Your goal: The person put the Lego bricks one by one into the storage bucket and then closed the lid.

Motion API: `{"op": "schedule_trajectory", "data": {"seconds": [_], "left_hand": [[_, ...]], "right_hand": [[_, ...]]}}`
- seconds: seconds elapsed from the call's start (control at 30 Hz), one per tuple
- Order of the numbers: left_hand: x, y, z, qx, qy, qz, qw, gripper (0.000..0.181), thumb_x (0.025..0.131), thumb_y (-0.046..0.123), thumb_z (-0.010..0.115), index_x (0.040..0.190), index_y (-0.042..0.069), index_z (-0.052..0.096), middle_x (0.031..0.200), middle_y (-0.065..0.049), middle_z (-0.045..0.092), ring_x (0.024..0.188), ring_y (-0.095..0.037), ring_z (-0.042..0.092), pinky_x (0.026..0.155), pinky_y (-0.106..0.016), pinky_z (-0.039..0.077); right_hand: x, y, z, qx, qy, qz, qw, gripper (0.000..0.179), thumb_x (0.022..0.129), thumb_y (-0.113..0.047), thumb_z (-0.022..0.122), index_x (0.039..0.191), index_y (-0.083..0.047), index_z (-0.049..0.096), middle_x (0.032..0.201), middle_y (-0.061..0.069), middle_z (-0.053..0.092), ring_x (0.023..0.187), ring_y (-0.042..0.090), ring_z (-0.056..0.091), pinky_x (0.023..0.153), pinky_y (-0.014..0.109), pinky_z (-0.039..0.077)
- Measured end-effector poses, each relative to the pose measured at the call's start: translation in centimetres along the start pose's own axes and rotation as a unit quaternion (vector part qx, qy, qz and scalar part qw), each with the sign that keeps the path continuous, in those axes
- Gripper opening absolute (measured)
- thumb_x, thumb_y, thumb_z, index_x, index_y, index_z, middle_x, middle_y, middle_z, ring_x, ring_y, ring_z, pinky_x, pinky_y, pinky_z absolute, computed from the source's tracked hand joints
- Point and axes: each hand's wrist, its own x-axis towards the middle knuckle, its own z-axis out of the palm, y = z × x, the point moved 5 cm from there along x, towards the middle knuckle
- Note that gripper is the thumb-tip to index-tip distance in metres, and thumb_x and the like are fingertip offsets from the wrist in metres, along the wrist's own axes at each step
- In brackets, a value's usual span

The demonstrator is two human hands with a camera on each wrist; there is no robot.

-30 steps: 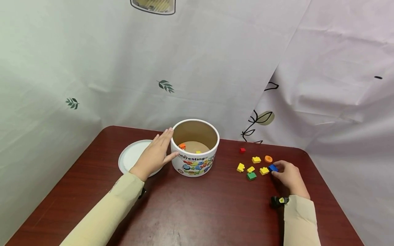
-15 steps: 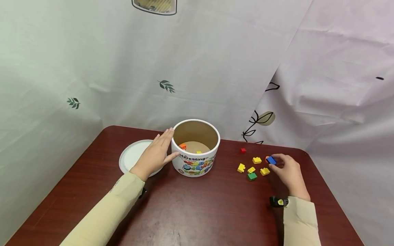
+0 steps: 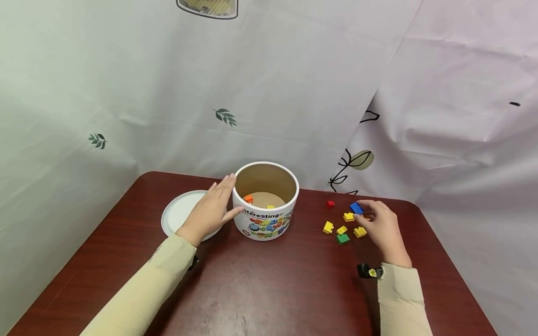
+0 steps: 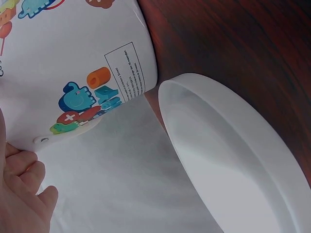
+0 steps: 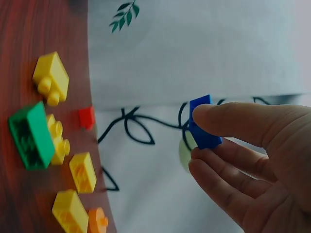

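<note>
Right hand (image 3: 382, 228) pinched the blue brick (image 3: 356, 208) between thumb and fingers, raised near the table's (image 3: 273, 289) back-right corner; yellow bricks (image 3: 360, 232) lay nearby, red brick (image 3: 331, 204) closest to the back edge; left hand (image 3: 208, 212), fingers straight, grasping nothing, rested against the tub (image 3: 265, 226) by the back edge; lid (image 3: 180, 212) lay toward the back-left corner.
</note>
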Motion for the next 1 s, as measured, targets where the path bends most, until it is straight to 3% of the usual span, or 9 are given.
{"op": "schedule_trajectory", "data": {"seconds": [0.4,0.73,1.0], "left_hand": [[0.1,0.1,-0.1,0.003,-0.002,-0.003,1.0000,0.089,0.097,0.047,0.065,0.157,-0.005,0.026,0.164,-0.020,0.028,0.152,-0.033,0.026,0.122,-0.055,0.023],[0.1,0.2,-0.2,0.005,-0.012,-0.006,0.9999,0.088,0.098,0.048,0.064,0.157,-0.006,0.027,0.164,-0.020,0.027,0.152,-0.033,0.026,0.124,-0.052,0.019],[0.1,0.3,-0.4,0.006,-0.008,-0.003,0.9999,0.088,0.098,0.048,0.064,0.157,-0.005,0.028,0.163,-0.020,0.029,0.152,-0.032,0.027,0.124,-0.052,0.020]], "right_hand": [[0.5,-3.4,0.8,0.049,0.028,-0.029,0.9980,0.038,0.086,-0.002,0.080,0.122,0.003,0.069,0.108,0.019,0.066,0.093,0.035,0.071,0.085,0.052,0.058],[1.3,-6.3,2.0,0.097,0.021,-0.056,0.9935,0.039,0.085,-0.005,0.082,0.122,-0.001,0.071,0.106,0.013,0.067,0.092,0.026,0.072,0.081,0.033,0.061],[2.1,-8.8,3.3,0.112,-0.008,-0.074,0.9909,0.040,0.085,-0.006,0.082,0.124,-0.001,0.070,0.114,0.016,0.066,0.097,0.031,0.071,0.085,0.048,0.060]]}}
